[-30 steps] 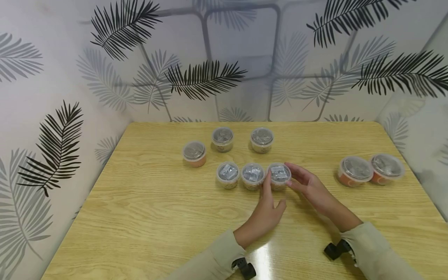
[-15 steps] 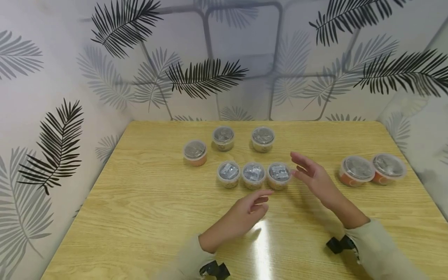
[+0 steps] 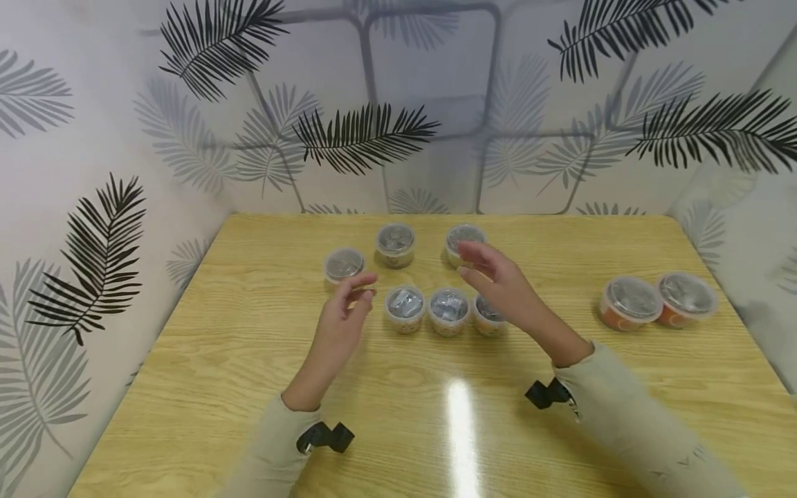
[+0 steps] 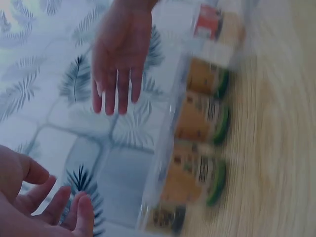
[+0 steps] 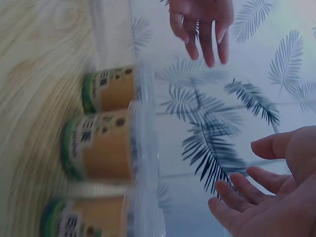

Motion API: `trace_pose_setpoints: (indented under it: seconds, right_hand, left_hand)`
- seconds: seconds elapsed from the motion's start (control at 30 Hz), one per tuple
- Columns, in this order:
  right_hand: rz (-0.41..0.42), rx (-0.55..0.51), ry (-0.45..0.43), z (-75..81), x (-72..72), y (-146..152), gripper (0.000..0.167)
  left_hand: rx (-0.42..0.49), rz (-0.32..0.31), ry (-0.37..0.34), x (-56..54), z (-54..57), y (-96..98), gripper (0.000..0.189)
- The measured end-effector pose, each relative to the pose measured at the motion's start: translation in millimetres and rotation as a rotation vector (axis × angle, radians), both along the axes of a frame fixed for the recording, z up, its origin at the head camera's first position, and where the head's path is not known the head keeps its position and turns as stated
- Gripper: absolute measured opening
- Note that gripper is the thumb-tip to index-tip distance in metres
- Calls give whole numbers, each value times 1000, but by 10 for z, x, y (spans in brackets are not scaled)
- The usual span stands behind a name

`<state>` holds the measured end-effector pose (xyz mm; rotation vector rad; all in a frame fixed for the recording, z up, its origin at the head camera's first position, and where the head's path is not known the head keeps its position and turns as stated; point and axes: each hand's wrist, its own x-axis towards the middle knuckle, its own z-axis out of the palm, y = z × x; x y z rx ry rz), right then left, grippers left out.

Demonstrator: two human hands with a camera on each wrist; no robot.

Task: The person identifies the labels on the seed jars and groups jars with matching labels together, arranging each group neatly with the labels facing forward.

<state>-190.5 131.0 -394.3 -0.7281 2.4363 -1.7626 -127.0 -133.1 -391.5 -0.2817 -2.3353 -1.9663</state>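
In the head view my left hand (image 3: 336, 325) hovers with relaxed fingers by a lidded cup (image 3: 344, 263) at the left, overlapping its lower edge. My right hand (image 3: 510, 287) is over the right end of the front row, its fingertips overlapping a back cup (image 3: 463, 232). Three clear-lidded cups stand in that front row: a left one (image 3: 405, 304), a middle one (image 3: 449, 308) and a right one (image 3: 487, 319), partly hidden by my right hand. Both wrist views show their tan sides with green bases, such as this front-row cup (image 5: 101, 148). Neither hand holds anything.
Another lidded cup (image 3: 395, 242) stands at the back, left of the one under my right fingertips. Two wider tubs with orange sides, one (image 3: 631, 301) and its neighbour (image 3: 688, 296), sit together at the right. A leaf-patterned wall (image 3: 429, 173) borders the wooden table (image 3: 218, 373).
Both hands have let go of the front row's right cup. My left hand has moved left toward the left cup; my right hand has moved left and farther back. The cups stay in place.
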Motion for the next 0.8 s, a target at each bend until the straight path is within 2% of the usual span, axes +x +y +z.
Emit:
trace_pose_setpoints:
  seconds: [0.1,0.17,0.33,0.5,0.63,0.8]
  right_hand:
    - [35,49,2,21,-64,-210,47]
    - [46,110,6,26,-105,-344,48]
    - [71,297,-25,13,-211,-668,51]
    - [115,401,-67,-6,-290,-977,55]
    - [126,484,-61,-54,-361,-1192,58]
    - [87,621,-73,-103,-426,-1402,62]
  left_hand:
    - [-23,110,25,-175,-163,-228,29]
    - [-42,161,18,-280,-263,-373,32]
    - [-128,235,-22,-455,-427,-661,38]
    - [-189,241,-90,-584,-527,-815,43]
    - [-171,240,-141,-671,-572,-852,45]
    - [-149,223,-171,-785,-626,-850,48]
